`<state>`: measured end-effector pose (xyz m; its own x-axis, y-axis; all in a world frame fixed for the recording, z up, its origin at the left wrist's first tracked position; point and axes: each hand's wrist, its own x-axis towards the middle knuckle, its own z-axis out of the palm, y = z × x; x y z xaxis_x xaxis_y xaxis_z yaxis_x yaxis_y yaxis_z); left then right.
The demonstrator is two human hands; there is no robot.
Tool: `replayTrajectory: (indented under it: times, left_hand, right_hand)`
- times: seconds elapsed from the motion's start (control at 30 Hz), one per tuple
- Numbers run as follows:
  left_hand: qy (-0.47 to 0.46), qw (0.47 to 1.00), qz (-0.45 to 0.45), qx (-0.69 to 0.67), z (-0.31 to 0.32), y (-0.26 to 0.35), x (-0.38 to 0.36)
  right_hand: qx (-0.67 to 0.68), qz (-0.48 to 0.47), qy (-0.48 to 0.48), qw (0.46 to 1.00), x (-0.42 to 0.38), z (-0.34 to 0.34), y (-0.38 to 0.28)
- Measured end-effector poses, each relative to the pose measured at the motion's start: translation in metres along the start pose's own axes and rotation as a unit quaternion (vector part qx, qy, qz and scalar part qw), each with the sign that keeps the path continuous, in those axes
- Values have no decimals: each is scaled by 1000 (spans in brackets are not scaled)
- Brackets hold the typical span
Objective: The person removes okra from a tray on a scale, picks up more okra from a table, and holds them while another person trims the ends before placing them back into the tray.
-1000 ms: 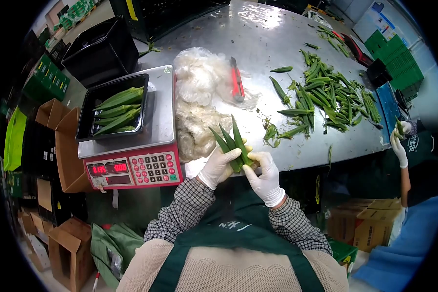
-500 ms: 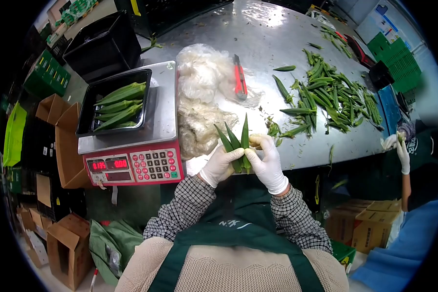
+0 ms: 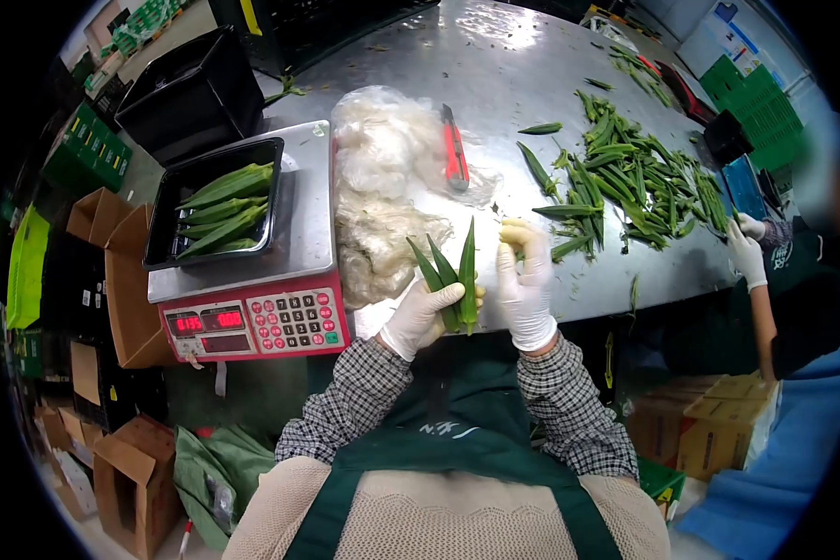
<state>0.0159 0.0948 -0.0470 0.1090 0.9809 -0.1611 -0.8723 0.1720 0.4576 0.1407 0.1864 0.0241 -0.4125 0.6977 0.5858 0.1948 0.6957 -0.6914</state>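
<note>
My left hand point(image 3: 418, 315), in a white glove, holds three green okra pods point(image 3: 451, 287) upright near the front edge of the metal table. To its right my right hand point(image 3: 526, 289), also gloved, is raised apart from the pods, fingers partly curled with a gap from the thumb; nothing shows in it. On the left a scale point(image 3: 303, 210) with a red front carries a black tray point(image 3: 151, 224) of okra point(image 3: 226, 210). Crumpled clear plastic bags point(image 3: 383, 149) lie beside the scale, with a red cutter point(image 3: 455, 154) on them.
A large okra pile point(image 3: 625, 177) spreads over the right of the metal table point(image 3: 420, 56). A co-worker's gloved hands point(image 3: 747, 252) are at its right edge. A black bin point(image 3: 191, 98) stands behind the scale. Cardboard boxes point(image 3: 709, 425) are at lower right.
My right hand has let go of the okra and moved slightly right and up. My left hand keeps the pods. The co-worker's hands have moved left, to the pile's edge.
</note>
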Motion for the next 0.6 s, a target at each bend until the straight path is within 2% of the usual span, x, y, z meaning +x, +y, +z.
replayTrajectory:
  times: [0.07,0.13,0.17,0.27,0.3,0.4,0.47,0.53,0.57,0.6]
  left_hand:
    - [-11,1000,17,14,0,-1,1]
    - [-12,998,51,39,9,-2,-1]
    - [25,998,54,30,17,0,-2]
    - [11,997,81,1,16,-4,2]
    - [-27,998,50,3,10,-1,1]
    - [-36,999,4,39,6,2,-3]
    - [-25,999,22,23,4,1,0]
    - [-13,999,39,-22,4,0,2]
    - [-6,998,38,-41,1,-1,4]
    - [-7,998,42,-45,0,-2,4]
  right_hand:
    - [-62,-43,2,997,5,14,-17]
    - [-134,-104,-46,984,8,26,-19]
    - [-131,-107,-55,984,9,33,-10]
    - [-172,-140,-30,975,22,32,3]
    - [-168,-156,-29,973,26,28,4]
    - [-206,-148,-7,967,42,12,29]
    - [-294,-121,5,948,54,-10,65]
    - [-380,-91,-36,920,69,-42,90]
    - [-430,-7,-114,895,78,-57,99]
    - [-491,14,-122,862,75,-66,122]
